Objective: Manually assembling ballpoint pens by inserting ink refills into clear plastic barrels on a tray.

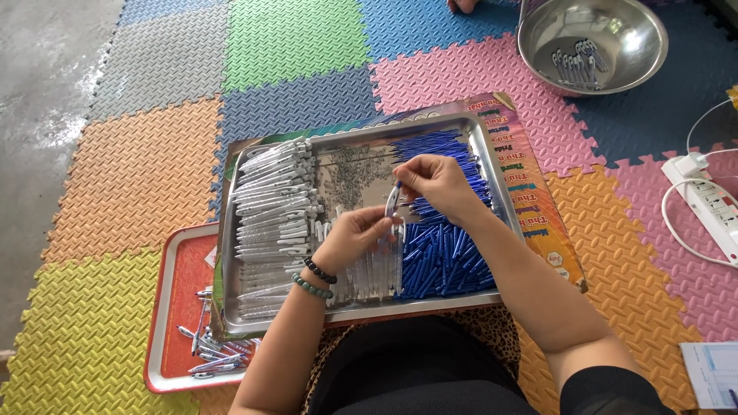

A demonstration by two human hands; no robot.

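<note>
Pen (393,198) in right hand (438,184), perhaps springs (357,173) nearby

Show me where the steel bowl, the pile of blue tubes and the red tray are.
steel bowl (642,19): head view, on its inner wall near the far rim.
pile of blue tubes (442,265): head view, middle of the heap in the metal tray.
red tray (178,303): head view, a bare patch of its floor.

Two beaded bracelets (317,278), one black, one green, circle the left wrist; black clothing.
</note>
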